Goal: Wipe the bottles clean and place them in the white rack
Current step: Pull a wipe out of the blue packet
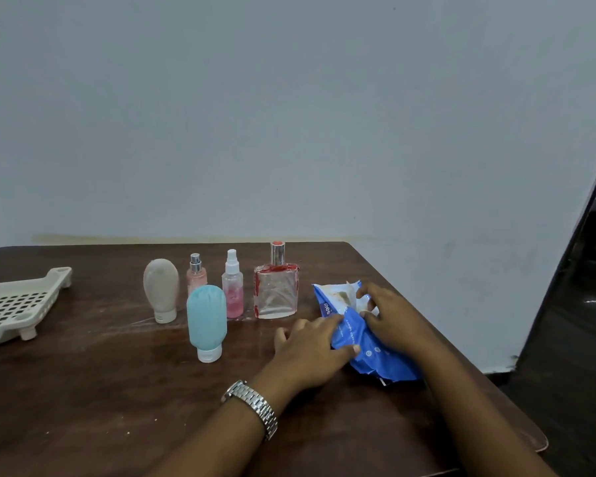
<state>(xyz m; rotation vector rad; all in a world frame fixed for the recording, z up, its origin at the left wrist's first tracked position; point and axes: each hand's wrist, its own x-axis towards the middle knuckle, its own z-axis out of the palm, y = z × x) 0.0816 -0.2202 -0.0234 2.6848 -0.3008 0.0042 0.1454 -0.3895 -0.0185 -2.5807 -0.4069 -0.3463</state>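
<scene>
Several bottles stand mid-table: a beige squeeze bottle (161, 290), a small pink spray bottle (196, 274), a teal squeeze bottle (207, 321) in front, a clear spray bottle with pink liquid (233, 286), and a square glass perfume bottle smeared with red (276, 290). To their right lies a blue wet-wipe pack (365, 342). My left hand (312, 349) presses on the pack's near-left side, thumb on it. My right hand (387, 316) pinches at the pack's opening, where a white wipe (353, 294) shows. The white perforated rack (12, 306) sits at the far left.
The brown wooden table (100, 390) ends close to the right of the pack, with a rounded corner at the lower right. A pale wall runs behind the table. A dark doorway or panel (578, 304) stands at the right. A metal watch (253, 406) is on my left wrist.
</scene>
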